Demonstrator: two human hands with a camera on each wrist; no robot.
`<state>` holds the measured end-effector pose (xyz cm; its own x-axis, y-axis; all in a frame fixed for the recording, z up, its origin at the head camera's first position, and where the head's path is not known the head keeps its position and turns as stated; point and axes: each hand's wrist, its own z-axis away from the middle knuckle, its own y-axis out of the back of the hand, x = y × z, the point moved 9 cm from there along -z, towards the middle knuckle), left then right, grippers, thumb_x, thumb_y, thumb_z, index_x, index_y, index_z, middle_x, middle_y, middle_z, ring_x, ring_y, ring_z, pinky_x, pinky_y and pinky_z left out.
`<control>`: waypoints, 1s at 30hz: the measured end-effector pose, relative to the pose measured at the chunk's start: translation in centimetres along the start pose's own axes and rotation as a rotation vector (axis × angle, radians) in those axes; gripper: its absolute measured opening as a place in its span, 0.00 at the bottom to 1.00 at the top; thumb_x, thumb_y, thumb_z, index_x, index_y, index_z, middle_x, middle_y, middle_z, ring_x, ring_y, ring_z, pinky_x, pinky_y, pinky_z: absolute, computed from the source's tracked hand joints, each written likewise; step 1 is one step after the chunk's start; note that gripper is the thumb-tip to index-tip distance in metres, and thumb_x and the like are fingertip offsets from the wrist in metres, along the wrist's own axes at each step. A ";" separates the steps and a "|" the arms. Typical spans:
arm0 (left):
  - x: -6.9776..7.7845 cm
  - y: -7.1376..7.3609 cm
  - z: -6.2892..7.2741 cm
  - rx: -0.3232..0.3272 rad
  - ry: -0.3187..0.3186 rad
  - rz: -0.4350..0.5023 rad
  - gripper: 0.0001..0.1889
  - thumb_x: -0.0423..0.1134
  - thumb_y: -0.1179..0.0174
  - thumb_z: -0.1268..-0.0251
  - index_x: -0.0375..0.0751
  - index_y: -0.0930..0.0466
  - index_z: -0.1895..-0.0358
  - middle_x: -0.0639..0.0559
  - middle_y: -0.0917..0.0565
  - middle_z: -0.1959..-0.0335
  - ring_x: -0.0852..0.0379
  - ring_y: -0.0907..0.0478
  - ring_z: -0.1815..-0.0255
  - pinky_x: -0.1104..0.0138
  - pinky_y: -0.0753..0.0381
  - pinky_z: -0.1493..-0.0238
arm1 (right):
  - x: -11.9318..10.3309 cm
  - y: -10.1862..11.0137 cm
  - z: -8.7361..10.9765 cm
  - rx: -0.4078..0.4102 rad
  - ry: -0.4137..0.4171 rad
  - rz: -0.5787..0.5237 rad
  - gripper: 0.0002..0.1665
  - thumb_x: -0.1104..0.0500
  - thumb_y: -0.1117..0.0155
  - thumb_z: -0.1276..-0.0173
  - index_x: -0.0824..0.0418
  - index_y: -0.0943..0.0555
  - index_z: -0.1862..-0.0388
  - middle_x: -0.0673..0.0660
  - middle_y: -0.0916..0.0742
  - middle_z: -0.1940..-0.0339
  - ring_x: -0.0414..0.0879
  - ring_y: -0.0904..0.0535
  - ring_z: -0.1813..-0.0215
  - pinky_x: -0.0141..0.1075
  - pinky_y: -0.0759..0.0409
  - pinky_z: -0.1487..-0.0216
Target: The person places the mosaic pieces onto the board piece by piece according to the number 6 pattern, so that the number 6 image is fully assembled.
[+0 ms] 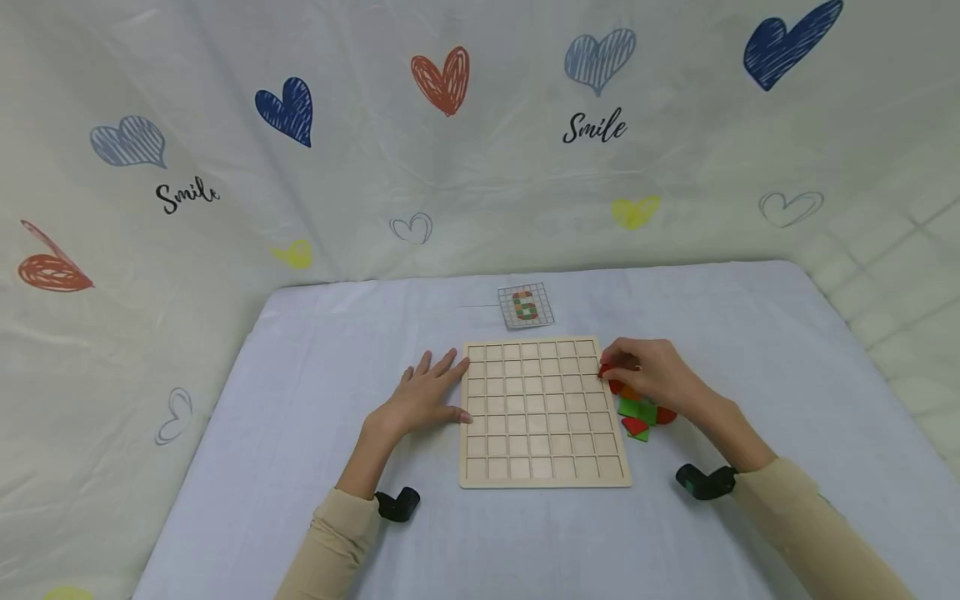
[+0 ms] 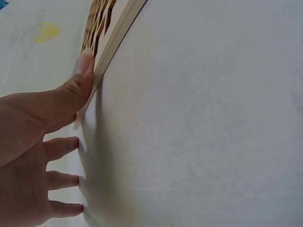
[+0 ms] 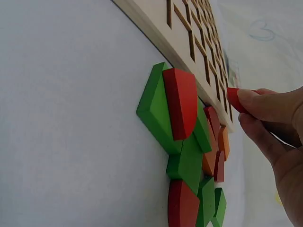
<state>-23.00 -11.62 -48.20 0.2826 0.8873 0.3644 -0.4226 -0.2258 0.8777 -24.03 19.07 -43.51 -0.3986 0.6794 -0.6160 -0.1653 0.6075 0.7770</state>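
Sleeves (image 1: 821, 521), left hand (image 1: 420, 398) spread against compartmented board (image 1: 538, 405), right hand (image 1: 658, 371) pinching red block (image 3: 234, 100), blocks (image 3: 190, 161) outside

A hand could pass over the square, pale wooden grid board (image 1: 542, 414) or along its near side, above the white cloth (image 1: 540, 542). The bare left hand (image 1: 422, 398) blocked part of its left edge; the bare right hand (image 1: 654, 367) and flat red, green and orange blocks (image 1: 637, 410) crowded its right.
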 end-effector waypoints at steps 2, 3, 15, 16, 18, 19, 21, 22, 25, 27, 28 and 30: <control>0.0 0.0 0.0 0.002 0.003 -0.004 0.51 0.59 0.30 0.39 0.53 0.47 0.16 0.48 0.52 0.14 0.32 0.63 0.15 0.34 0.57 0.20 | -0.2 -0.3 -0.3 -0.009 0.007 -0.008 0.08 0.66 0.24 0.37 0.63 0.13 0.59 0.53 0.09 0.62 0.46 0.13 0.61 0.41 0.11 0.54; 0.0 0.0 -0.1 0.004 0.003 -0.005 0.51 0.59 0.30 0.39 0.53 0.47 0.16 0.48 0.52 0.14 0.32 0.63 0.15 0.34 0.57 0.20 | -0.4 -0.4 -0.5 -0.016 0.010 -0.010 0.07 0.67 0.25 0.36 0.62 0.12 0.59 0.53 0.09 0.62 0.46 0.13 0.61 0.42 0.12 0.53; 0.2 0.2 0.1 0.012 0.005 -0.019 0.51 0.59 0.29 0.40 0.52 0.45 0.17 0.47 0.50 0.14 0.31 0.61 0.15 0.34 0.55 0.21 | -1.9 -1.5 -2.9 -0.099 0.073 -0.004 0.05 0.68 0.27 0.35 0.61 0.09 0.62 0.49 0.09 0.63 0.45 0.14 0.59 0.37 0.14 0.55; 0.2 0.1 0.1 0.011 0.005 -0.020 0.51 0.59 0.29 0.40 0.52 0.45 0.17 0.47 0.50 0.14 0.31 0.61 0.15 0.34 0.55 0.21 | -2.1 -1.7 -3.1 -0.108 0.080 -0.002 0.05 0.68 0.27 0.35 0.61 0.09 0.62 0.50 0.09 0.63 0.45 0.14 0.59 0.37 0.14 0.55; 0.1 0.1 0.1 0.013 0.003 -0.018 0.51 0.59 0.29 0.40 0.52 0.45 0.17 0.47 0.50 0.14 0.31 0.61 0.15 0.34 0.54 0.21 | -2.3 -2.0 -3.5 -0.124 0.096 0.008 0.05 0.69 0.28 0.35 0.62 0.09 0.62 0.51 0.09 0.63 0.45 0.14 0.59 0.38 0.14 0.55; 0.1 0.1 0.1 0.014 0.002 -0.018 0.51 0.59 0.29 0.40 0.52 0.45 0.17 0.47 0.50 0.14 0.31 0.61 0.15 0.34 0.54 0.21 | -2.5 -2.1 -3.7 -0.131 0.107 0.011 0.06 0.69 0.28 0.34 0.62 0.09 0.62 0.51 0.10 0.63 0.45 0.14 0.60 0.38 0.14 0.55; 0.1 0.2 0.1 0.015 0.000 -0.016 0.51 0.59 0.29 0.40 0.52 0.45 0.17 0.47 0.50 0.14 0.31 0.61 0.15 0.34 0.54 0.21 | -2.7 -2.4 -4.0 -0.143 0.126 0.009 0.05 0.69 0.28 0.34 0.62 0.09 0.62 0.52 0.10 0.64 0.45 0.14 0.60 0.38 0.14 0.55; 0.1 0.2 0.1 0.016 -0.002 -0.014 0.51 0.59 0.29 0.40 0.52 0.45 0.17 0.47 0.50 0.14 0.31 0.61 0.15 0.33 0.54 0.21 | -2.8 -2.6 -4.1 -0.148 0.132 0.008 0.05 0.68 0.28 0.34 0.62 0.09 0.62 0.53 0.10 0.64 0.45 0.14 0.61 0.39 0.13 0.55; 0.2 0.3 0.1 0.017 -0.005 -0.011 0.51 0.59 0.29 0.40 0.52 0.45 0.17 0.47 0.50 0.14 0.31 0.61 0.15 0.33 0.54 0.21 | -3.0 -2.9 -4.5 -0.161 0.141 -0.004 0.04 0.67 0.28 0.33 0.62 0.09 0.63 0.54 0.10 0.65 0.44 0.14 0.61 0.39 0.13 0.55; 0.3 0.3 0.1 0.018 -0.005 -0.011 0.50 0.59 0.29 0.40 0.52 0.45 0.17 0.47 0.50 0.14 0.31 0.61 0.15 0.33 0.54 0.21 | -3.1 -3.1 -4.7 -0.175 0.143 -0.019 0.04 0.68 0.29 0.33 0.62 0.10 0.63 0.54 0.10 0.65 0.44 0.14 0.62 0.38 0.14 0.55; 0.3 0.3 0.1 0.018 -0.004 -0.013 0.50 0.59 0.29 0.40 0.52 0.45 0.17 0.46 0.50 0.14 0.31 0.61 0.15 0.33 0.54 0.21 | -3.1 -3.2 -4.7 -0.182 0.143 -0.025 0.04 0.68 0.29 0.32 0.63 0.10 0.62 0.54 0.10 0.65 0.44 0.14 0.63 0.37 0.14 0.55; 0.3 0.3 0.1 0.016 0.000 -0.014 0.50 0.59 0.29 0.40 0.52 0.45 0.17 0.46 0.50 0.14 0.31 0.61 0.15 0.33 0.54 0.21 | -3.2 -3.5 -5.0 -0.195 0.140 -0.038 0.04 0.69 0.30 0.33 0.63 0.10 0.61 0.53 0.10 0.65 0.43 0.15 0.64 0.36 0.14 0.55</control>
<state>-22.93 -11.45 -47.77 0.2883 0.8906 0.3517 -0.4048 -0.2195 0.8877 -26.66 12.74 -43.65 -0.5077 0.5858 -0.6317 -0.3480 0.5314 0.7724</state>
